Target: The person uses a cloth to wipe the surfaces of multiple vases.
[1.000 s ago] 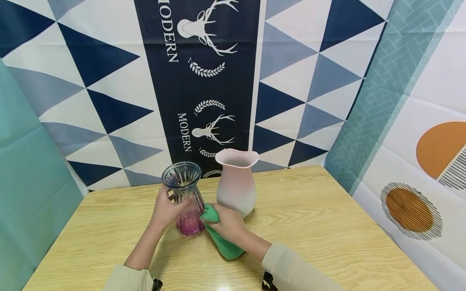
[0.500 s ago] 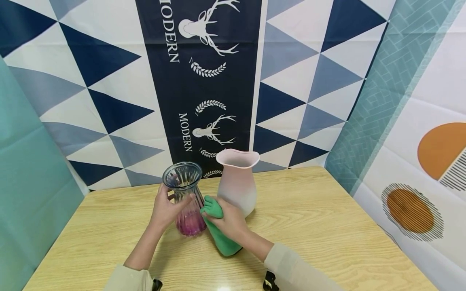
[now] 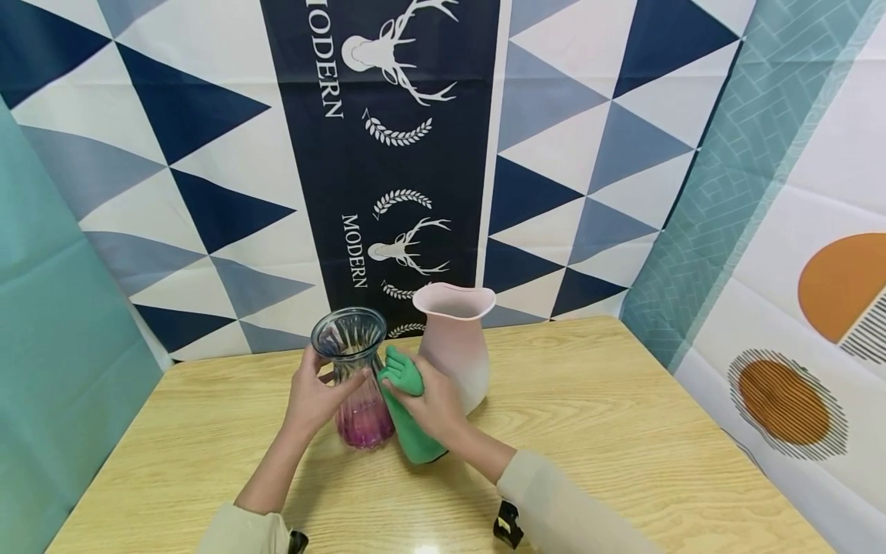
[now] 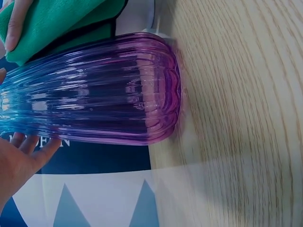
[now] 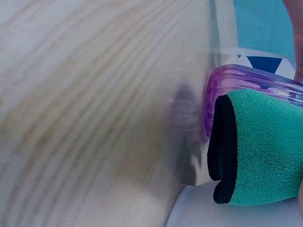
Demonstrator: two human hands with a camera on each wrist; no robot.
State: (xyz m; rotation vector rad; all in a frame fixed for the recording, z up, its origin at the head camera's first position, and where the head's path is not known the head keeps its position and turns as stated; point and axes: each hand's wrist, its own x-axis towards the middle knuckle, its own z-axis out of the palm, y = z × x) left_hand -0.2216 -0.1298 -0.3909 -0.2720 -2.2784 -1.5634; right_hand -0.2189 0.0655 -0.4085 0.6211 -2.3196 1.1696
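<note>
A ribbed glass vase (image 3: pixel 363 419), blue at the rim and pink-purple at the base, stands upright on the table. My left hand (image 3: pixel 320 392) grips it around the neck, thumb in front and fingers behind. In my right hand (image 3: pixel 438 404) is a bunched green cloth (image 3: pixel 415 438) with a black edge. The cloth lies against the right side of the glass vase, its lower end hanging down. In the left wrist view, the glass vase (image 4: pixel 109 94) fills the middle, with the green cloth (image 4: pixel 66 23) beside it. The right wrist view shows the cloth (image 5: pixel 265 146) overlapping the purple base.
A pink-and-white vase (image 3: pixel 460 346) with a wavy rim stands just behind and right of my right hand. The light wooden table (image 3: pixel 588 431) ends at a patterned cloth backdrop (image 3: pixel 554 154). Teal hangings (image 3: pixel 55 323) close off the left side.
My right hand and the cloth have moved a little upward along the side of the glass vase. My left hand keeps its hold, and the vase stays in place.
</note>
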